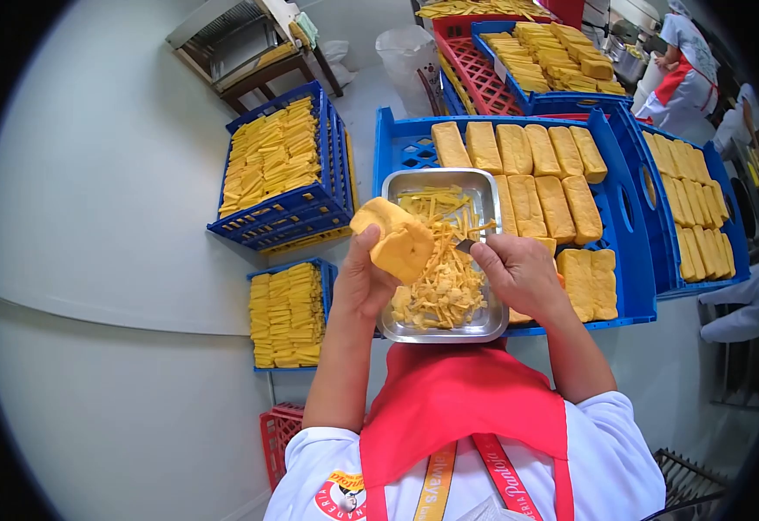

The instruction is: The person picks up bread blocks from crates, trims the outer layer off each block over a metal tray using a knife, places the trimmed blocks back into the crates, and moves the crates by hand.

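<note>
My left hand [367,276] is closed around a golden bread loaf [392,239], held tilted over the left side of a metal tray [387,319]. The loaf's near end faces up toward me. In my right hand [518,271] is a knife [465,246]; its short visible blade points left toward the loaf, apart from it, and the handle is hidden in my fist. Yellow crust strips and crumbly trimmings [442,291] fill much of the tray under both hands. The tray rests on the left part of a blue crate [386,143] holding rows of whole loaves [525,204].
Blue crates [286,213] stacked with yellow bread strips stand at left, above a red crate [280,434]. More loaves fill another blue crate [688,200] at right. Behind, a red crate [484,74] adjoins a strip-filled blue one. A co-worker [688,74] bends at the upper right.
</note>
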Demonstrator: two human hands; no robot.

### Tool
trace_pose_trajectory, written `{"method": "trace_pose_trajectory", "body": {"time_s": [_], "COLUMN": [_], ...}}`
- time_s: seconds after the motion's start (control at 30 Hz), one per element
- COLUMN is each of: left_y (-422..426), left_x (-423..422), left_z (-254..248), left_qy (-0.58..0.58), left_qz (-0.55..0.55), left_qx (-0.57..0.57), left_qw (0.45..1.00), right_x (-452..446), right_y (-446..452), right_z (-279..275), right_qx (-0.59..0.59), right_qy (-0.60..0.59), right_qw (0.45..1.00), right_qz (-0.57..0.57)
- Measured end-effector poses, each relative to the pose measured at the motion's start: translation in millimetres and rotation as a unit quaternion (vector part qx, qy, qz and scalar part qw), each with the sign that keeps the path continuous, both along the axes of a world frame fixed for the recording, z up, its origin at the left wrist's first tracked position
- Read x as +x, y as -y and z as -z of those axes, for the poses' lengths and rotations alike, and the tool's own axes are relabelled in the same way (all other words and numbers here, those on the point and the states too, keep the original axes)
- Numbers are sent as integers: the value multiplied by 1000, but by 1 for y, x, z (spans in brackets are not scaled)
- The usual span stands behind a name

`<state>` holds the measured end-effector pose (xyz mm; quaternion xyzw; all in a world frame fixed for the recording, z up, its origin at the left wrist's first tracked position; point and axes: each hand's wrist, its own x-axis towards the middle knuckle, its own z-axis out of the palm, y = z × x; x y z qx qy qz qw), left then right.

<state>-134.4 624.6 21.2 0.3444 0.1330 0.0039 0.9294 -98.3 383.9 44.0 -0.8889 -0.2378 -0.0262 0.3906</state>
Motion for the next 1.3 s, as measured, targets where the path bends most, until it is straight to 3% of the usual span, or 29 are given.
{"method": "trace_pose_trajectory", "body": {"time_s": [0.07,0.2,0.37,0.73,0.93,1.0,1.03,1.1,1.13,1.2,1.3], "left_y": [3,13,14,6,9,10,11,10,8,6,5], "left_x": [0,1,0,10,15,17,18,20,21,23,26], "left_z": [0,3,11,15,19,21,21,21,21,17,10], "left_qy": [-33,-33,8,-51,-40,-33,-34,-33,-35,-34,-13], "left_qz": [41,56,68,115,105,99,87,76,82,90,112], "left_qx": [-56,-64,41,70,63,58,62,68,57,48,32], "left_qw": [997,996,997,990,992,993,994,994,994,994,993], "right_x": [-4,-6,-1,9,11,13,12,11,11,11,5], "right_y": [-7,-18,-15,-6,-5,-7,-6,-1,1,8,15], "right_z": [-1,-4,-11,-15,-11,-5,-8,-18,-18,-16,-5], "right_qx": [23,33,-20,-91,-126,-100,-99,-37,-36,-130,-147], "right_qy": [26,116,195,264,147,25,26,-181,-179,31,64], "right_qw": [999,993,980,954,973,988,988,976,977,986,984], "right_qz": [-7,-6,-25,-109,-126,-115,-113,-115,-113,-101,-83]}}
